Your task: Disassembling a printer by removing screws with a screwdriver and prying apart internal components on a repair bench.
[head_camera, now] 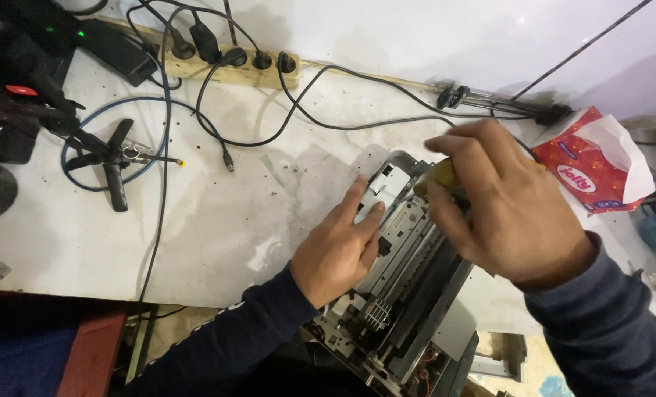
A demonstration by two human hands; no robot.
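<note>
Left hand [337,248] lies flat, fingers spread, on the stripped printer [409,287], judged rigid, heavy, sharp-edged; right hand [508,202] pinches a yellow-handled tool [440,175].

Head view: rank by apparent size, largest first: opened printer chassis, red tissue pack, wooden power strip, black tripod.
1. opened printer chassis, clearly largest, partly hidden by the left hand and right hand.
2. wooden power strip and red tissue pack: look alike in size, so unranked.
3. black tripod, smallest and thin.

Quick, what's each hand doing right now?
Left hand: open, fingers flat on the opened printer.
Right hand: closed around a yellow-handled tool, probably a screwdriver, over the printer.
</note>
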